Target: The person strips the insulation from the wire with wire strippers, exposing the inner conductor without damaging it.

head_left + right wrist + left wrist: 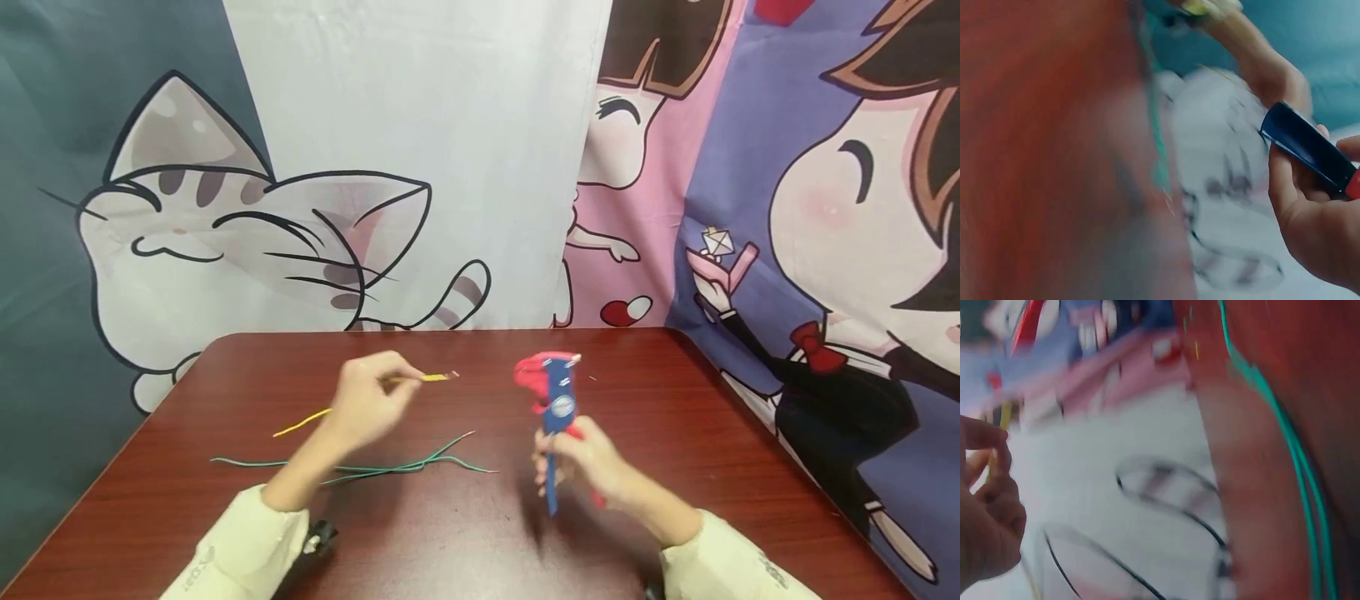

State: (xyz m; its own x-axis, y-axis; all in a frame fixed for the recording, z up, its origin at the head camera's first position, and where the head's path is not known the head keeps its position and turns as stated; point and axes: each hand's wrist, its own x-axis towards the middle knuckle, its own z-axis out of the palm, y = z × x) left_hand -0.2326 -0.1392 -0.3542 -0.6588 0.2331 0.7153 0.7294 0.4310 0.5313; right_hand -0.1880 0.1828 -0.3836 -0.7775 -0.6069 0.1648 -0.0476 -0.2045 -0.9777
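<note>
My left hand point(372, 398) pinches a yellow wire point(435, 377) between thumb and fingers, above the table. Its bare, coppery tip points right, toward the tool. A yellow length point(300, 422) shows on the other side of that hand; whether it is the same wire I cannot tell. In my right hand point(592, 467) is a wire stripper with a blue body point(561, 392) and a red head, held upright with the head on top. The right wrist view shows the fingers around its blue handle point(1304, 144). A gap separates wire and stripper.
Several green wires point(390, 469) lie across the brown table point(480, 550), below and right of my left hand. A tiny scrap point(592, 378) lies right of the stripper. Behind the table's far edge hangs a cartoon-printed cloth point(450, 125).
</note>
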